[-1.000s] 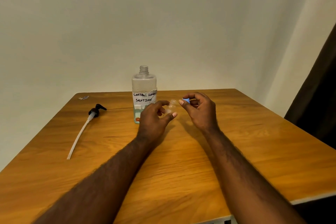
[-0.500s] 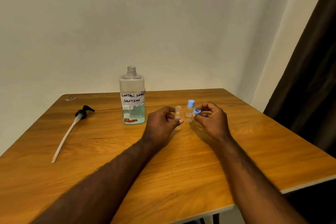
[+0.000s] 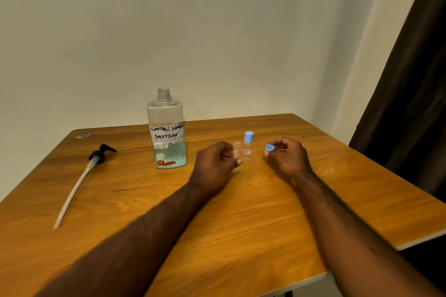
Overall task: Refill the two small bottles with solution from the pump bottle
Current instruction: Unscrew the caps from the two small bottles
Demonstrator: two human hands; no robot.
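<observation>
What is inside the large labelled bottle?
The large bottle holds pale blue-green liquid in its lower part; above the label it looks empty. The taped label covers the middle band, hiding what lies behind.

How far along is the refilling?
Done: the pump is off the big bottle, lying on the table. In hand: left hand grips an uncapped small bottle; right hand pinches its blue cap. Left: the other small bottle is capped, and both look unfilled.

On the table (image 3: 241, 212) the pump (image 3: 79, 181) lies far left; the big bottle (image 3: 167, 132) stands right of it; further right the left hand (image 3: 214, 164) holds the open small bottle (image 3: 236, 152); the capped small bottle (image 3: 247, 149) stands just beside it; rightmost, the right hand (image 3: 288, 158) holds the cap (image 3: 268, 148).
</observation>
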